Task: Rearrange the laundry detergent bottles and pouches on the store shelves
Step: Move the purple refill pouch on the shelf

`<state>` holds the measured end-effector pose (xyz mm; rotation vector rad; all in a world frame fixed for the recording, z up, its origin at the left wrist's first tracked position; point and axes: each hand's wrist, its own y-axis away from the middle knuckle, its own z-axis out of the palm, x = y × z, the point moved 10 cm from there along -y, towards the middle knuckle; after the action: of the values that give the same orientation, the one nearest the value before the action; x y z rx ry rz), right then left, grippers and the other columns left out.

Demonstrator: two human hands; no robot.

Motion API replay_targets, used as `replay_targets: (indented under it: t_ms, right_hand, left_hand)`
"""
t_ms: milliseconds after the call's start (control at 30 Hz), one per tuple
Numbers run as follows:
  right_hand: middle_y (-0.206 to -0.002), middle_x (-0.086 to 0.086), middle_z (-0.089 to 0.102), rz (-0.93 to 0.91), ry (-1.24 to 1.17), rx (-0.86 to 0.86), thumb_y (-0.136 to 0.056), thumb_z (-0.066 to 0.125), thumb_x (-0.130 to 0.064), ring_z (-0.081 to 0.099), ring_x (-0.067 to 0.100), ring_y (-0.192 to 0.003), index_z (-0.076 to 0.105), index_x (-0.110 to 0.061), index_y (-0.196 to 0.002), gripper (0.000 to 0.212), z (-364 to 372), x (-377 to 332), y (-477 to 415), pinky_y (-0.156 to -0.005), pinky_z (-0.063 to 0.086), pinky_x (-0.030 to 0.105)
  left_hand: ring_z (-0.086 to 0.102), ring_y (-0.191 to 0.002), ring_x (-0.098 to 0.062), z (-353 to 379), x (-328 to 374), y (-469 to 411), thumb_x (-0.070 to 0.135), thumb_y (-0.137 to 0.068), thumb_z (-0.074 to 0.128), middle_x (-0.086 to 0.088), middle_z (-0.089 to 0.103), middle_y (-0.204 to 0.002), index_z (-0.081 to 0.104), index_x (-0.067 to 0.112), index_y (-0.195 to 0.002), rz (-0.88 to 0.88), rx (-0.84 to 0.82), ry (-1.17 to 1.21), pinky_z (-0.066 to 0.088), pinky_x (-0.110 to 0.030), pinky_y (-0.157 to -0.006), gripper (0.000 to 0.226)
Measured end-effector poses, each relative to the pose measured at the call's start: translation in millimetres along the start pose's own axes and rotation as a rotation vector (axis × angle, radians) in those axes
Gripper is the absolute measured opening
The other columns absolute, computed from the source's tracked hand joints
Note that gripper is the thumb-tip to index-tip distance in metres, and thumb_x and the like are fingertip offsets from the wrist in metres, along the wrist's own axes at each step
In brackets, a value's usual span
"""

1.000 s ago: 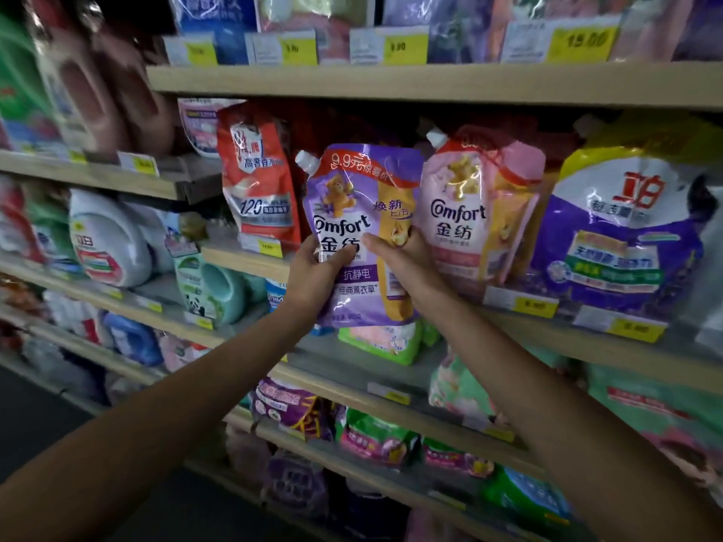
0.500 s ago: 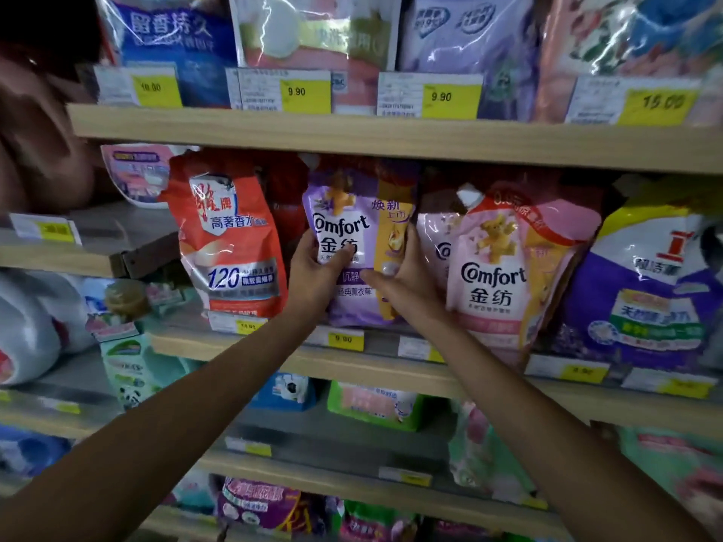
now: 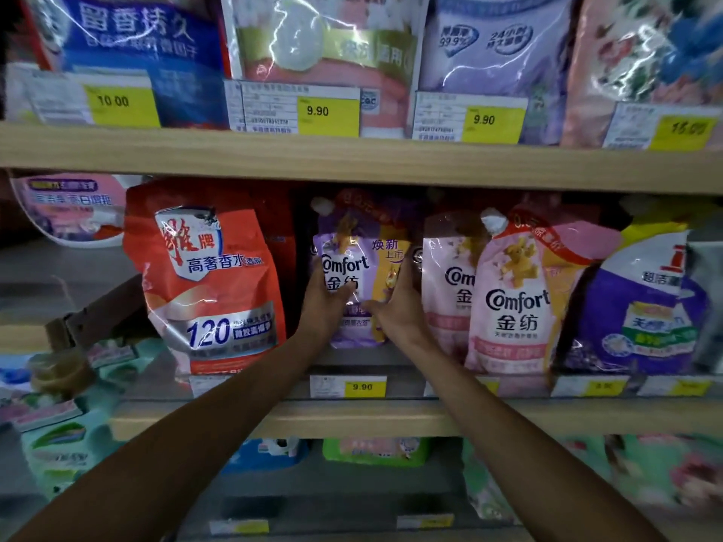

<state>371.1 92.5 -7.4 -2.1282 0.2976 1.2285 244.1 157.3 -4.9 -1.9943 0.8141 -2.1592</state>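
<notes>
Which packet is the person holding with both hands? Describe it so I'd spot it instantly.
Find the middle wooden shelf, below the row of yellow price tags. Between the big red bag and the pink Comfort pouches stands a purple Comfort pouch, set further back, with the left hand and right hand gripping its sides. It is the only purple Comfort pouch there, with a yellow strip down its right side.

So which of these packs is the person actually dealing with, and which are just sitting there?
In hand:
- purple pouch, gripped by left hand and right hand
- middle shelf, where the pouch sits

Just sitting there:
- red bag
- pink pouch
- price tags
</notes>
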Motion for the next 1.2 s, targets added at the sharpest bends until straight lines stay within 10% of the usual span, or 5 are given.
replay_targets:
  t_ms: [300,500,833,1200]
  right_hand:
    - [-0.073,-0.012,0.046,0.025,0.144,-0.126,-0.078,0.075,-0.017,0.048,0.001,-0.065,0.032,-0.013,-0.125,0.064,11,13,-5,-0.059,0.041,0.018]
    - [-0.068,-0.003,0.046,0.059,0.225,-0.101,-0.078,0.075,-0.025,0.051,0.017,-0.067,0.037,-0.013,-0.087,0.041,9,18,3,-0.072,0.049,0.041]
    - [-0.112,0.009,0.062,-0.07,0.609,-0.083,-0.089,0.056,-0.031,0.061,0.028,-0.1,0.05,-0.011,-0.114,0.032,-4,-3,41,-0.073,0.047,0.033]
    - [-0.109,0.016,0.065,-0.279,1.029,-0.154,-0.096,0.039,-0.04,0.059,0.034,-0.104,0.056,-0.011,-0.118,0.041,-46,-8,108,-0.08,0.045,0.037]
  left_hand:
    - [0.05,-0.106,-0.016,-4,-13,-5,-0.008,-0.087,0.056,-0.013,0.054,-0.123,0.033,-0.001,-0.138,-0.03,-0.024,-0.148,0.041,-0.006,-0.071,0.056]
    - [0.052,-0.109,-0.017,-11,-17,1,0.003,-0.083,0.067,-0.016,0.056,-0.129,0.038,-0.001,-0.131,-0.113,-0.059,-0.258,0.04,-0.005,-0.076,0.056]
    - [0.046,-0.126,-0.037,-7,0,43,0.01,-0.073,0.074,-0.022,0.047,-0.134,0.034,-0.003,-0.137,0.003,-0.171,-0.436,0.043,-0.049,-0.101,0.077]
    - [0.045,-0.125,-0.033,41,13,114,0.048,-0.093,0.039,-0.011,0.049,-0.134,0.046,0.013,-0.133,0.204,-0.308,-1.236,0.034,-0.044,-0.101,0.054]
